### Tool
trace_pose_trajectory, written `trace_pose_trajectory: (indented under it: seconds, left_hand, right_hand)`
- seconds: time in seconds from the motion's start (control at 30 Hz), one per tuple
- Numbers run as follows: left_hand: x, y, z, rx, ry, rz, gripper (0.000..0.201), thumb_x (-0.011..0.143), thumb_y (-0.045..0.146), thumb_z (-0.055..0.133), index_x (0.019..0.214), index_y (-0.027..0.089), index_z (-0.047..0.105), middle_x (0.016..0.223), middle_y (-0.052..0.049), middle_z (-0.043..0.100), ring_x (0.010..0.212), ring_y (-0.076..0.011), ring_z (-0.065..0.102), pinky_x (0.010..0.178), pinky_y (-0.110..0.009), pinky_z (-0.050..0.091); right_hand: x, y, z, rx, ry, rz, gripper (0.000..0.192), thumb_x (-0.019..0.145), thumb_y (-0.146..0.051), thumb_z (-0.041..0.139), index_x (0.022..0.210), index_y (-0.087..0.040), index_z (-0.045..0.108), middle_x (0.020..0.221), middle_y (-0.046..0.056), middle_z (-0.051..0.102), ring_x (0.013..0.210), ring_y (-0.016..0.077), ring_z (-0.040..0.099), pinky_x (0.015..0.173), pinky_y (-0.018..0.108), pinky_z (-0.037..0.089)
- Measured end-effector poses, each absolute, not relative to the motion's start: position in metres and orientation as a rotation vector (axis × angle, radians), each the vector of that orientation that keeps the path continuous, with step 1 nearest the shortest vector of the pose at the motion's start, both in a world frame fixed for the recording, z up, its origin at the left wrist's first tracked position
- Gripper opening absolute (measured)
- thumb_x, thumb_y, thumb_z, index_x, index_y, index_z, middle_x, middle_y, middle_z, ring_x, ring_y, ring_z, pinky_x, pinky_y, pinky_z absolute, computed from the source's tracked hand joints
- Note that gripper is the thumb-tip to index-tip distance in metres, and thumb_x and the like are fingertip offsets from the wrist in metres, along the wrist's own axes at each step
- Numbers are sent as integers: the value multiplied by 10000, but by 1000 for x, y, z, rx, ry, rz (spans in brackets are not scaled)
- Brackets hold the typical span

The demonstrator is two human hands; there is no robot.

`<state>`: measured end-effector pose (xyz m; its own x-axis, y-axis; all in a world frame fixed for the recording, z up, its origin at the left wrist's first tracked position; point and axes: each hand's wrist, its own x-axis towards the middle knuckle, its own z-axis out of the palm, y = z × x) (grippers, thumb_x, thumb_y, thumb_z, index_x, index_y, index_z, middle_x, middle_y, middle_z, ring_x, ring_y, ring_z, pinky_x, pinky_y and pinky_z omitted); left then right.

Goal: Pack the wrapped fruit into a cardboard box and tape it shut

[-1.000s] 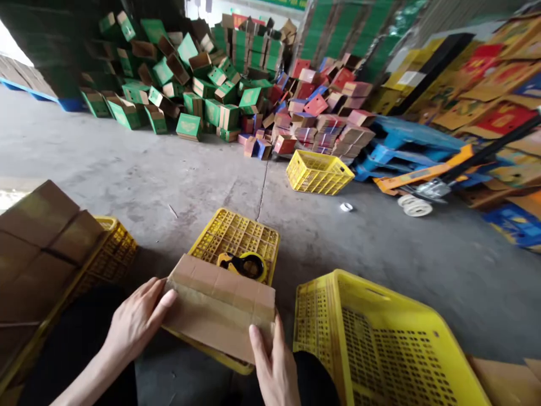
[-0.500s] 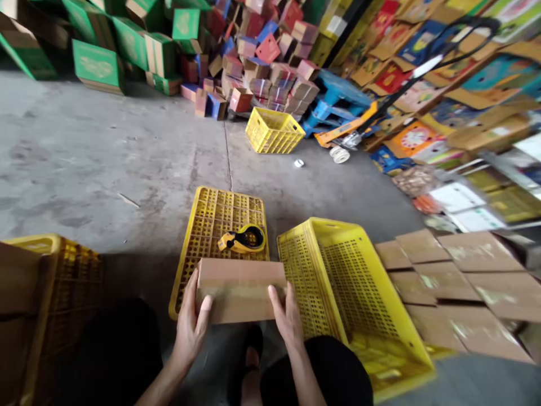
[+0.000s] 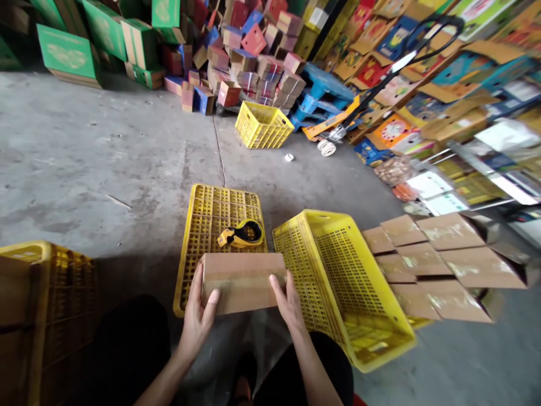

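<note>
Between my two hands is a brown cardboard box (image 3: 243,285), with a strip of tape along its near side. My left hand (image 3: 200,307) grips its left end, thumb on the near face. On the right end, my right hand (image 3: 288,299) holds it the same way. The box is over the near edge of an upturned yellow crate (image 3: 200,220). On that crate, just beyond the box, lies a yellow and black tape dispenser (image 3: 242,234). The fingers under the box are hidden.
Right of the upturned crate, a yellow crate (image 3: 350,270) lies tilted, beside rows of brown cartons (image 3: 426,254). At left stands a yellow crate (image 3: 63,316) holding cardboard. Farther off are another yellow crate (image 3: 264,127), a pallet jack (image 3: 333,127) and green boxes (image 3: 65,53).
My view has turned slightly to the right, so the surroundings sit farther left. Both hands keep hold of the box, which has tilted a little, its right end slightly higher.
</note>
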<state>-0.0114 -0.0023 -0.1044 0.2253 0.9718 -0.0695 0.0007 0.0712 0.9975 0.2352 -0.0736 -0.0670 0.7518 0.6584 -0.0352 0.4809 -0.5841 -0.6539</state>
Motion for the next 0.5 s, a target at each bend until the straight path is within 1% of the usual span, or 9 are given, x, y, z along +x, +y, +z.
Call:
trace_pose_trajectory:
  seconds: [0.13, 0.27, 0.37, 0.43, 0.5]
  left_hand:
    - [-11, -4, -103, 1231, 1081, 998, 739, 1037, 520, 529, 1684, 294, 256, 1752, -40, 268, 1623, -268, 221, 1334, -419, 149]
    - [-10, -5, -99, 1217, 1085, 997, 742, 1037, 525, 529, 1685, 285, 258, 1751, -46, 271, 1623, -260, 221, 1331, -418, 155]
    - [-10, -7, -97, 1211, 1104, 1000, 752, 1029, 539, 541, 1683, 289, 266, 1742, -51, 296, 1616, -268, 245, 1327, -430, 175]
    - [-10, -8, -97, 1206, 1139, 1004, 770, 1009, 565, 568, 1673, 283, 299, 1724, -63, 338, 1605, -288, 276, 1322, -444, 197]
    - [-9, -8, -97, 1198, 1171, 993, 794, 987, 595, 592, 1662, 268, 332, 1698, -78, 391, 1587, -311, 317, 1309, -457, 242]
  right_hand:
    - [236, -74, -63, -2280, -898, 431, 809, 888, -708, 570, 1450, -126, 582, 1461, 186, 643, 1390, 348, 590, 1164, 460, 460]
    - [236, -75, -59, -2257, -916, 456, 855, 878, -750, 552, 1446, -111, 575, 1382, 211, 690, 1305, 372, 651, 1095, 477, 510]
    - [235, -77, -58, -2207, -944, 496, 900, 897, -753, 520, 1490, -76, 516, 1341, 236, 707, 1240, 378, 691, 1040, 470, 543]
    - [236, -79, -59, -2161, -981, 511, 927, 919, -745, 493, 1538, -56, 446, 1387, 256, 674, 1266, 376, 677, 1046, 470, 541]
    - [238, -82, -62, -2109, -1012, 512, 947, 935, -736, 487, 1575, -47, 380, 1477, 275, 599, 1328, 373, 636, 1080, 470, 522]
